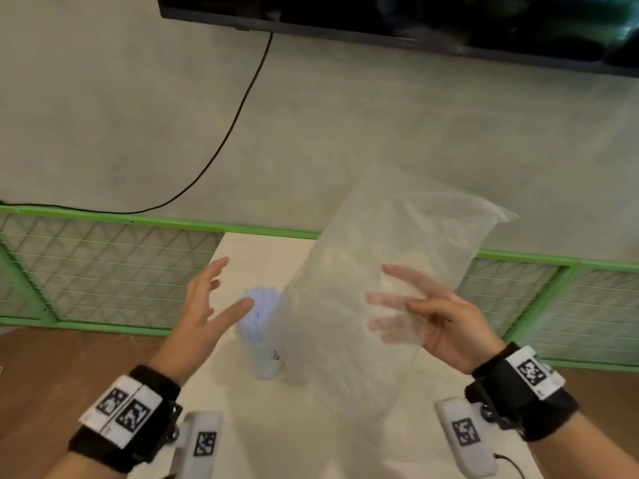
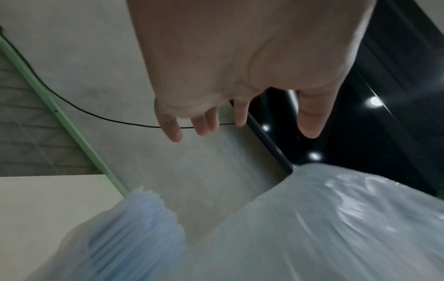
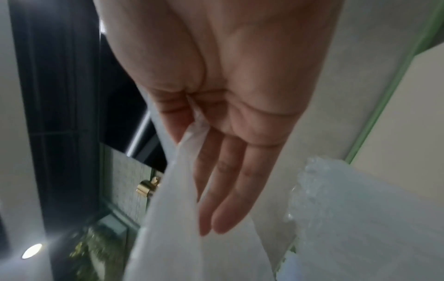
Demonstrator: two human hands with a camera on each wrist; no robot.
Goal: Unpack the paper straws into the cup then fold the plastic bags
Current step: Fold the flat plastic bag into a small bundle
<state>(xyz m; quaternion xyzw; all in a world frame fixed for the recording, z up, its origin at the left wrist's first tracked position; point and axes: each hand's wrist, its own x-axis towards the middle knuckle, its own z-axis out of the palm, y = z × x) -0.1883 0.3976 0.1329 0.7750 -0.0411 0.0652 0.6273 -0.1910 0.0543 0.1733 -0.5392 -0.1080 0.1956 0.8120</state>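
The wrist straps with their printed markers [image 1: 121, 414] sit nearest the head view, one on each forearm, there to carry the wrist cameras; beyond them, going down in size, comes first the white table [image 1: 262, 426], then the clear plastic bag [image 1: 373, 299], which hangs empty and slanted in the air above the table, its far end raised towards the wall, most likely lifted clear so that it can be flattened for folding; the right hand [image 1: 435, 326] has it by one edge, a bit of film pinched between thumb and palm in the right wrist view while the fingers [image 1: 397, 299] lie straight behind the film; the left hand [image 1: 207, 305] is spread wide with fingers straight, holding nothing and apart from the bag, seemingly reaching to catch its other side; below and between the hands stands the cup [image 1: 266, 361], upright on the table; the pale blue paper straws [image 1: 261, 305] stand bunched in it, so the unpacking looks done for this bag and the folding not yet begun
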